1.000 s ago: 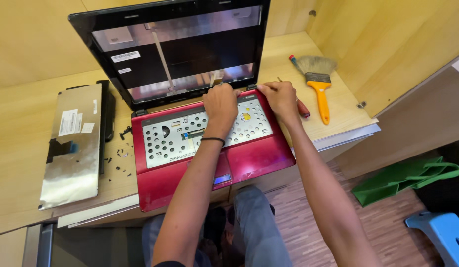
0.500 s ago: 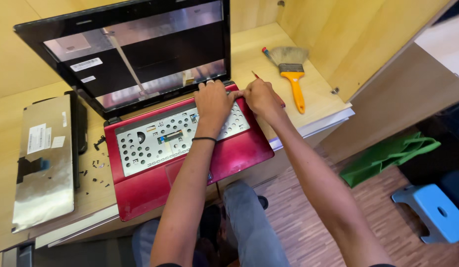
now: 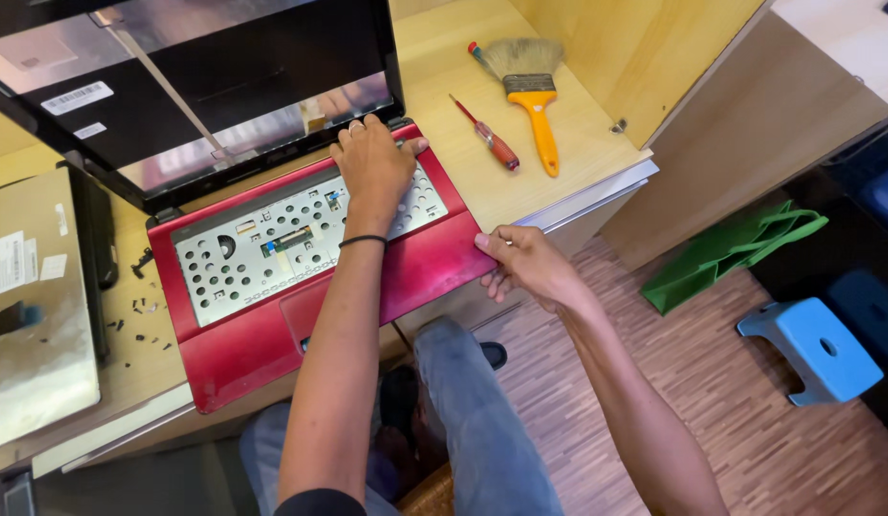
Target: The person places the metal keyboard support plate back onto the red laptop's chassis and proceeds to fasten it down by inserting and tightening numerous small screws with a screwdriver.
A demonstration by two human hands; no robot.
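at the far left, a flat silver keyboard panel with white stickers (image 3: 33,315) is lying face down on the pale wooden desk (image 3: 444,57), with small black loose bits (image 3: 143,306) scattered just beside it. next along, the red laptop base with its bare perforated metal keyboard tray (image 3: 301,272) is sitting at an angle, its front right corner overhanging the desk edge, and the black hinged screen lid (image 3: 195,86) is standing open behind it.

the left hand (image 3: 372,167) is pressing flat, fingers spread, on the back right part of the tray near the hinge; it is holding nothing, only bearing down. the right hand (image 3: 525,268) is curling half-closed around the front right corner of the red base, thumb on top and fingers under the edge.

judging from this, the casing is being worked at that corner, so steady downward pressure from the left hand seems wise while the right is lifting gently rather than jerking, since the thin ribbon cable (image 3: 286,241) in the tray could tear.

further right, a red-handled screwdriver (image 3: 490,139) and an orange-handled bristle brush (image 3: 530,86) are lying on the desk, well apart from both hands.
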